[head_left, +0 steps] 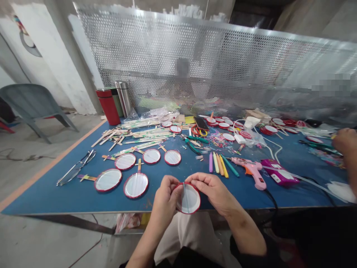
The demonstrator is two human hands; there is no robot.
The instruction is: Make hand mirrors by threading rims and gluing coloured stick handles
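At the middle of the table's (75, 203) near edge, the left hand (166, 195) grips a disc (191, 201) by its left rim, thumb on its face. The right hand (214, 190) pinches at the top rim; whether it holds anything small cannot be told. The step seems to be work on that rim. The 5 discs (136, 185) toward the table's left edge bear handles (139, 165); this disc shows 0. The next move likely calls for steady left support and fine right-hand placing.

Diffuse indoor lt, soft shadows; glare on perf. screen (156, 48); edges stretched, slt blur.
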